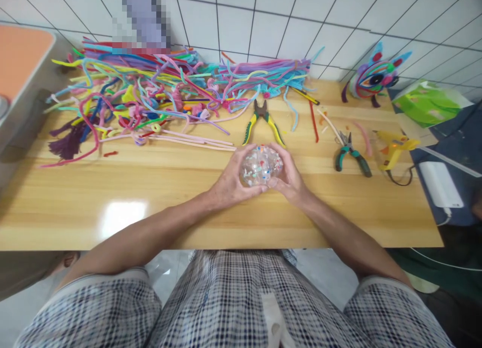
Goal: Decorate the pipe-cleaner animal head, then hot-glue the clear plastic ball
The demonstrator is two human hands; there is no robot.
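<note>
From where I stood, the whole matter sat between two palms: the clear ball (261, 164), flecked with coloured bits, was pinched from both sides over the worktop (188, 175). Taking the ball as the dial's centre, with twelve away from the person, the left hand (229, 176) closed on it from nine o'clock and the right hand (292, 176) from three. Neither was nearer; both touched it. Each grip curled round the ball, fingers toward the far side, with the thumbs coming close together near six. It looked round, so I could pick out no long axis, and I couldn't tell whether its underside met the wood.

At twelve, just beyond, lay yellow-handled pliers (260, 110), legs spread toward the hands. A few pale stems (196, 140) ran in from ten and ended just beside the left hand. The smaller pliers (347, 147) lay well apart at three, with the yellow glue gun (393, 148) past them.
</note>
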